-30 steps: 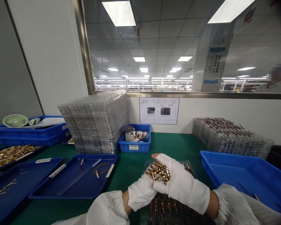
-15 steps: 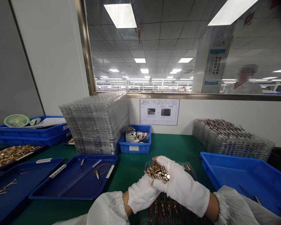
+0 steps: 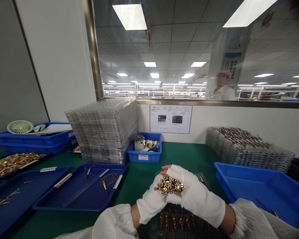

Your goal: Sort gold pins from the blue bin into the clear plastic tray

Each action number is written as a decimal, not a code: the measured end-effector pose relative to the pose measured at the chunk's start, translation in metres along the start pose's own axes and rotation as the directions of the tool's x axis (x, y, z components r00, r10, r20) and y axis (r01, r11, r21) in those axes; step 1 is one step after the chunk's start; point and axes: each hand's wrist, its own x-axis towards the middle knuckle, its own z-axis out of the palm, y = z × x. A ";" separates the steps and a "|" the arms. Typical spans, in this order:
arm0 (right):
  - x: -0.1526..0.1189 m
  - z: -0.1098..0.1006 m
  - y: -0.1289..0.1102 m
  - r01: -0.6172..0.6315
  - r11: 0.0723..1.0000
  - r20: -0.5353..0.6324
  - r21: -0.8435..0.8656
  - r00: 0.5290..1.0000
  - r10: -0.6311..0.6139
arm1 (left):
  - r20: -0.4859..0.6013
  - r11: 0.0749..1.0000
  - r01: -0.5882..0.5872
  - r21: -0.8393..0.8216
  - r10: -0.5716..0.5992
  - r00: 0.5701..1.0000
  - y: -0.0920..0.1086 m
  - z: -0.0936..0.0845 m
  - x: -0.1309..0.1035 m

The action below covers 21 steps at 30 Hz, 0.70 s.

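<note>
A bunch of small gold metal pins (image 3: 169, 185) with silvery round ends lies between my two hands, end faces pointing up toward me. My left hand (image 3: 153, 199), in a white glove with bare fingertips, cups the bunch from the left and below. From the right, my right hand (image 3: 193, 191), gloved alike, wraps round the same bunch. Most fingers are hidden behind the pins and gloves. Under the hands is a clear plastic tray (image 3: 204, 177), partly covered, with gold-tipped pieces on red and black wires (image 3: 180, 220) in rows.
Left are a blue tray (image 3: 72, 199) with a few wired parts, a heap of gold pins (image 3: 13, 162) and a tall stack of clear trays (image 3: 102, 132). A small blue bin (image 3: 144, 157) stands behind. Right are filled clear trays (image 3: 249, 149) and a blue tray (image 3: 259, 179). A person (image 3: 223, 89) is beyond the window.
The bunch of pins has turned in my hands, with its end faces now more toward me. My left fingertips show more. The person behind the window has moved left.
</note>
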 end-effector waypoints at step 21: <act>-0.001 0.000 -0.013 -0.013 0.987 -0.017 -0.163 1.000 0.011 | 0.144 0.999 -0.039 -0.008 0.040 0.989 -0.006 -0.002 -0.001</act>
